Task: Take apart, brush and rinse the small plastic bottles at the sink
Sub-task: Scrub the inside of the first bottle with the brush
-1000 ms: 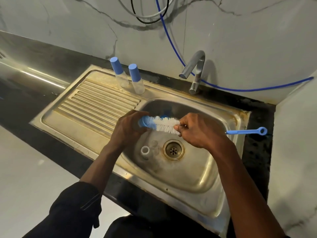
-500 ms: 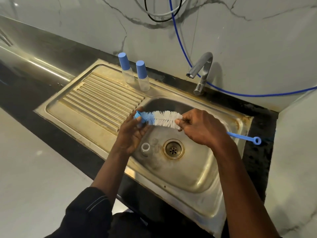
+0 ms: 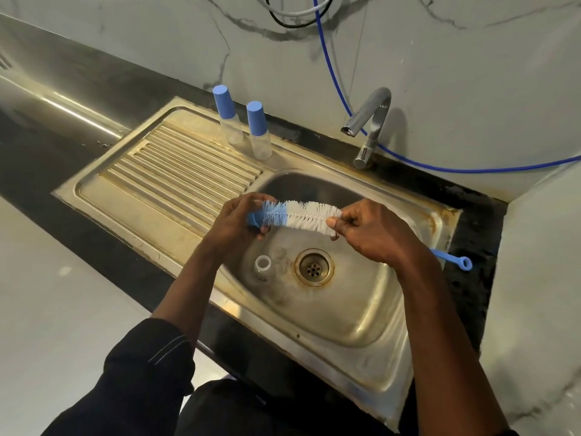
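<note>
**Blue cap at the brush tip, over the basin**

Nearest, in the stainless steel sink [image 3: 371,313], just left of the round drain [image 3: 314,267]: small clear plastic bottle body [image 3: 262,268], uncapped, mouth up. Above it, left hand [image 3: 234,226] curled round a small blue plastic cap [image 3: 251,219] at the tip of the blue-and-white bristled bottle brush [image 3: 301,217]; right hand [image 3: 374,236] pinching the brush's bristle base. Farther back, two blue-capped clear plastic bottles [image 3: 232,133] [image 3: 261,146], upright, side by side, left of the chrome tap [image 3: 372,121].

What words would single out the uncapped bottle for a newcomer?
Start at the steel sink basin and find its round drain. Just left of it sits a small clear bottle, mouth open. Unlike the two bottles by the wall, it has no blue cap.
</note>
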